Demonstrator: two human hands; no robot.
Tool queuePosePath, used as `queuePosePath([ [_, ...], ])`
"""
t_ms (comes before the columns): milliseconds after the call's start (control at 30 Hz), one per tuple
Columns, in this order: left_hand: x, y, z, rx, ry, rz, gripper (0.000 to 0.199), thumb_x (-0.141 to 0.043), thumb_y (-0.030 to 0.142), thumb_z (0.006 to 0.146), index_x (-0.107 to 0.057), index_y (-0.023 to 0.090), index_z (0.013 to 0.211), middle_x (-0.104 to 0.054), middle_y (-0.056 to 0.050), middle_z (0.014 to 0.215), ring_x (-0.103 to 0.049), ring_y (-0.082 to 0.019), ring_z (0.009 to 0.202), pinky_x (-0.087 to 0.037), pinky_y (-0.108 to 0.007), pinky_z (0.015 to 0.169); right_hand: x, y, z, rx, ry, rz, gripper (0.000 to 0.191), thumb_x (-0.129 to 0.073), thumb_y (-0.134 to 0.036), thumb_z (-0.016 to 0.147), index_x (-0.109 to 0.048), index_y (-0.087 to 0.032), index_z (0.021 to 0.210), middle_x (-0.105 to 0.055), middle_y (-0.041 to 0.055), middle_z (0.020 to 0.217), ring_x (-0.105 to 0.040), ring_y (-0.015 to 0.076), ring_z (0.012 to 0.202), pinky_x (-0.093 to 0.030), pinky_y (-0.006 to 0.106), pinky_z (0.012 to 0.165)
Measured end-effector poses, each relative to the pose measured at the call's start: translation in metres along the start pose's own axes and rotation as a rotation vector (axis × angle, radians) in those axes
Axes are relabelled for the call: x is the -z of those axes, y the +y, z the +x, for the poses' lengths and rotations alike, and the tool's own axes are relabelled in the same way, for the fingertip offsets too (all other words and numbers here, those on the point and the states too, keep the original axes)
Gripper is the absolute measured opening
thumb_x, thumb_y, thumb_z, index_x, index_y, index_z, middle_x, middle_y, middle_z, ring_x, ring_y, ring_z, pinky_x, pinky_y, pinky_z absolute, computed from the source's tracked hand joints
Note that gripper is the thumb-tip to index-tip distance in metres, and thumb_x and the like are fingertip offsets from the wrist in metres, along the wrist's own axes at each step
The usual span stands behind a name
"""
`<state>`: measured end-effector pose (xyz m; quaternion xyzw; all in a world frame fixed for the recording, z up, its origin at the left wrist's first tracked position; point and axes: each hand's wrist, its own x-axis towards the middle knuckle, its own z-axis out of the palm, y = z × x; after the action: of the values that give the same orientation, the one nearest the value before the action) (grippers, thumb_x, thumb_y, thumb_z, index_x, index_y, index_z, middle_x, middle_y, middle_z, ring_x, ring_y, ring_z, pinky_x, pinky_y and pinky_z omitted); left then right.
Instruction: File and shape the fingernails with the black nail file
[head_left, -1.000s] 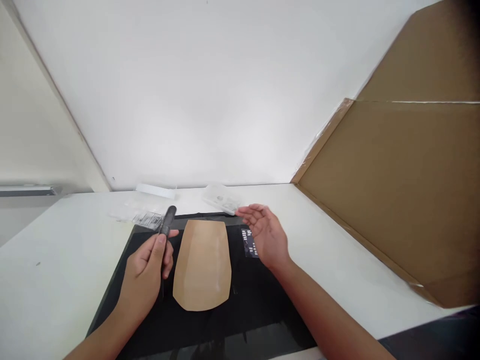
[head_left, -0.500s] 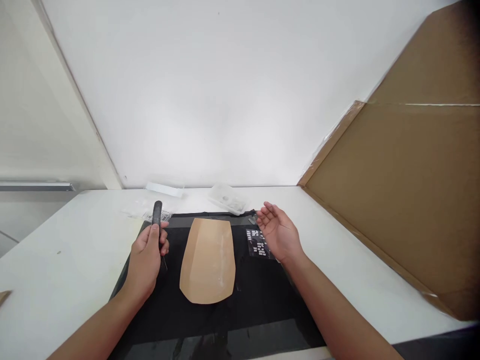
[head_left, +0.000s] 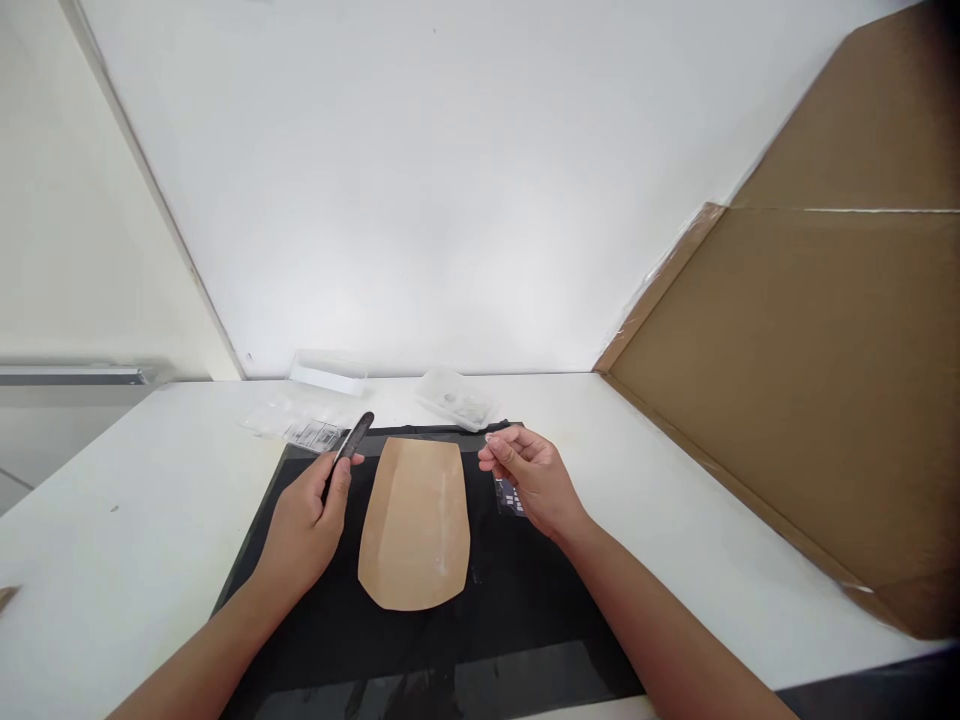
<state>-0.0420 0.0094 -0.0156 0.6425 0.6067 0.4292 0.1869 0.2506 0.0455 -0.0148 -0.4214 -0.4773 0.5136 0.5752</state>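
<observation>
My left hand (head_left: pixel 306 520) is closed around a slim dark object with a rounded end (head_left: pixel 355 436), which tilts up and to the right. Its lower part is hidden in my fist, and I cannot tell its kind. My right hand (head_left: pixel 534 478) has thumb and fingers pinched together; a tiny pale spot shows at the tips, too small to name. Between my hands, a tan sheet with angled corners (head_left: pixel 415 530) lies on a black mat (head_left: pixel 525 590). A small dark sheet with white marks (head_left: pixel 508 497) is partly covered by my right hand.
A clear plastic box with small items (head_left: pixel 455 398) stands behind the mat. At the back left are a translucent tray (head_left: pixel 328 372) and a clear bag with a printed label (head_left: pixel 311 433). A large cardboard panel (head_left: pixel 810 400) edges the white table (head_left: pixel 97 580) on the right.
My left hand has turned, tilting the dark object from nearly upright to the right. My right hand has moved left, its open fingers closing into a pinch and uncovering less of the dark sheet.
</observation>
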Motion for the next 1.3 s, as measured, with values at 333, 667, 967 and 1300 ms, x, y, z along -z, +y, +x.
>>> queuePosePath([
  [333,-0.002,-0.002,-0.001,-0.166,-0.08,0.084,0.038,-0.044,0.048,0.105,-0.071,0.025,0.119,-0.076,-0.003,0.116,-0.071,-0.023,0.104,-0.053,-0.03,0.089,0.001,0.0,-0.002,-0.002,-0.084,0.031,0.03,-0.082,-0.047,0.083,-0.065,-0.022,0.081,-0.076,0.0025,0.077,-0.071,0.0145,0.068,-0.046,0.024,0.057],
  [667,-0.002,0.0,-0.001,-0.244,-0.124,0.097,0.036,-0.044,0.043,0.106,-0.07,0.023,0.12,-0.075,-0.005,0.11,-0.07,-0.022,0.093,-0.052,-0.031,0.081,-0.004,-0.002,-0.007,0.144,-0.158,-0.125,0.032,-0.082,-0.043,0.084,-0.06,-0.022,0.071,-0.069,-0.001,0.068,-0.065,0.0133,0.059,-0.046,0.026,0.056],
  [967,-0.001,0.004,-0.002,-0.253,-0.154,0.124,0.036,-0.042,0.043,0.107,-0.071,0.023,0.111,-0.074,-0.007,0.109,-0.069,-0.024,0.098,-0.052,-0.032,0.083,-0.011,-0.003,-0.016,0.189,-0.234,-0.432,0.044,-0.058,-0.056,0.098,-0.062,-0.023,0.07,-0.057,-0.0023,0.058,-0.05,0.0131,0.054,-0.04,0.028,0.057],
  [1300,0.0,0.006,-0.003,-0.245,-0.182,0.133,0.036,-0.04,0.044,0.108,-0.069,0.023,0.107,-0.073,-0.005,0.103,-0.068,-0.022,0.093,-0.05,-0.032,0.078,-0.026,-0.005,-0.021,0.187,-0.316,-0.494,0.055,-0.048,-0.059,0.102,-0.055,-0.022,0.062,-0.052,-0.0028,0.055,-0.05,0.0122,0.052,-0.039,0.027,0.058],
])
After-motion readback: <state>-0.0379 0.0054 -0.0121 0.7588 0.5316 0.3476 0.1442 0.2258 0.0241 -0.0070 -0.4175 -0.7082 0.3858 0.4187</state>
